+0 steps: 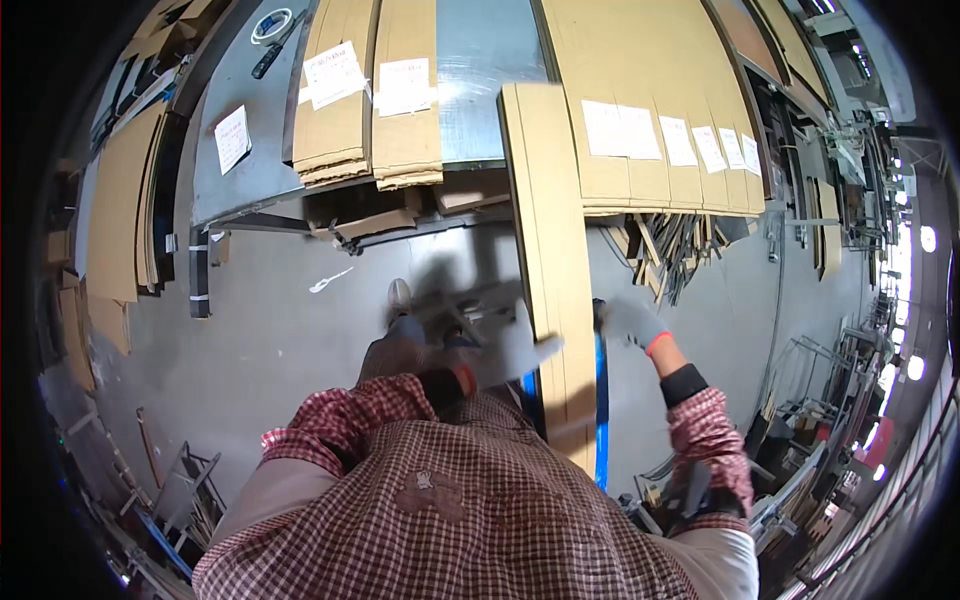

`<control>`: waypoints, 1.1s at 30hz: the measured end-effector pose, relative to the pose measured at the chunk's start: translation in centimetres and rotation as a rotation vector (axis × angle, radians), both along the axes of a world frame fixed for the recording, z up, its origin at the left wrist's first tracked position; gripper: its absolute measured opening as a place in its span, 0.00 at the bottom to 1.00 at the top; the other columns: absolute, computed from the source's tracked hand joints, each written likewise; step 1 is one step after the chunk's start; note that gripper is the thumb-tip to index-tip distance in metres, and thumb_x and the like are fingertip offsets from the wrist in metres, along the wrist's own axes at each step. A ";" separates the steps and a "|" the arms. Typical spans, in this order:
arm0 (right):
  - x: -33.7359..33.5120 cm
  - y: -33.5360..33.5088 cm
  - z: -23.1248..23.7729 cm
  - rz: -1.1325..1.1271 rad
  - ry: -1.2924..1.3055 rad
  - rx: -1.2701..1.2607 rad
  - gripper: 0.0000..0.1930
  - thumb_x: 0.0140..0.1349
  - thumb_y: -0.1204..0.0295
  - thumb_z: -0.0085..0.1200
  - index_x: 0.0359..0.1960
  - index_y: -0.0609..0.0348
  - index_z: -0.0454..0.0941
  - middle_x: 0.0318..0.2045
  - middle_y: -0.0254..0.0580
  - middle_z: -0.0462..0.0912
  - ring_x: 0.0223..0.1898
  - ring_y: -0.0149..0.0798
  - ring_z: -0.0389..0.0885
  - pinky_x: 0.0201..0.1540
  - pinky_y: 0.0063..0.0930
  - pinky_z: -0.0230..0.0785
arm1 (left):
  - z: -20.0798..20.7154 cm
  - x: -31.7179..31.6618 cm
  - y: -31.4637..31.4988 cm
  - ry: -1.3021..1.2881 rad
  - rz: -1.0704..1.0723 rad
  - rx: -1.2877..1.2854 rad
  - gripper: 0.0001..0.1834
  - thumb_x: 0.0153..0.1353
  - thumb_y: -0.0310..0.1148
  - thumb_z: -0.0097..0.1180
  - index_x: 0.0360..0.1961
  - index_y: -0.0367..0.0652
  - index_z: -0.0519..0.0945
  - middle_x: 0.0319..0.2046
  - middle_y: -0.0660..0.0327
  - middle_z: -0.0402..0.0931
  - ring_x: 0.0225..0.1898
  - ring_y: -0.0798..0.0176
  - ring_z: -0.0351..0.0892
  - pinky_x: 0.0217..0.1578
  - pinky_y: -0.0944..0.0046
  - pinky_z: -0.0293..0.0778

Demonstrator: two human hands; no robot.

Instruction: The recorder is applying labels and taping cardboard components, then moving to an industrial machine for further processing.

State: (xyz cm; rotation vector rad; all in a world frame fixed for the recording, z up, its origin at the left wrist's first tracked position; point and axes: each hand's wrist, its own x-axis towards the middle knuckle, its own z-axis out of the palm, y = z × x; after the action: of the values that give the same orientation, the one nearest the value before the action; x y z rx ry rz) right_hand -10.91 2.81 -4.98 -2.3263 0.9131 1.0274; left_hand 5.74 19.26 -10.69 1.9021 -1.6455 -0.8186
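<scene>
A long, narrow cardboard-covered piece (555, 250) stretches from the table's edge towards my body. Blue material (602, 420) shows along both its sides near me. My left hand (508, 352), in a grey glove with a red cuff, is at its left side; the thumb and fingers are spread, and fingertips reach over the cardboard. To the right of the piece is my right hand (630, 325), gloved the same way and blurred. Its fingers point at a dark spot beside the cardboard edge, and I cannot make out whether they hold anything.
Cardboard-covered stacks (655, 100) with white paper sheets (620, 130) lie on the grey table (480, 90) ahead. A cable coil (272, 27) rests at its far left. Loose strips (670, 255) jut out below the right stack. Cardboard sheets (120, 210) lean at left.
</scene>
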 end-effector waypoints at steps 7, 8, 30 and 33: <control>0.2 -5.1 2.0 -0.111 -0.392 -0.096 0.17 0.53 0.74 0.49 0.46 0.61 0.80 0.38 0.60 0.82 0.42 0.59 0.80 0.46 0.46 0.74 | 1.5 6.8 -5.8 0.568 -0.002 0.108 0.49 0.57 0.49 0.63 0.67 0.25 0.53 0.35 0.54 0.78 0.35 0.59 0.80 0.38 0.62 0.77; 2.1 -4.3 6.9 -0.215 -0.560 0.207 0.20 0.54 0.76 0.50 0.50 0.62 0.77 0.37 0.59 0.82 0.42 0.56 0.81 0.46 0.43 0.74 | 4.1 7.4 -5.1 0.676 0.003 0.046 0.48 0.57 0.46 0.64 0.67 0.25 0.53 0.32 0.57 0.77 0.33 0.62 0.79 0.35 0.64 0.77; 5.3 6.2 0.5 -0.689 -0.447 -0.394 0.46 0.51 0.60 0.66 0.67 0.68 0.55 0.55 0.65 0.66 0.53 0.58 0.69 0.58 0.44 0.62 | -14.8 7.3 -0.7 0.476 -0.437 -0.032 0.21 0.68 0.35 0.47 0.60 0.42 0.70 0.49 0.59 0.77 0.52 0.62 0.76 0.50 0.62 0.73; 6.0 10.4 -0.6 -0.452 -0.398 -0.656 0.51 0.48 0.46 0.61 0.68 0.67 0.54 0.61 0.76 0.61 0.62 0.72 0.60 0.61 0.61 0.56 | -15.9 9.3 0.9 0.836 -0.248 -0.026 0.20 0.69 0.32 0.47 0.60 0.41 0.70 0.49 0.61 0.78 0.51 0.62 0.77 0.48 0.61 0.75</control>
State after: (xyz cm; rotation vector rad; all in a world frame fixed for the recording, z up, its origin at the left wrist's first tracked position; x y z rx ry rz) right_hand -4.89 13.23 -5.57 -2.4807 1.6716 0.0620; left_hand 15.01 20.15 -26.59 1.0804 -1.3280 -1.4308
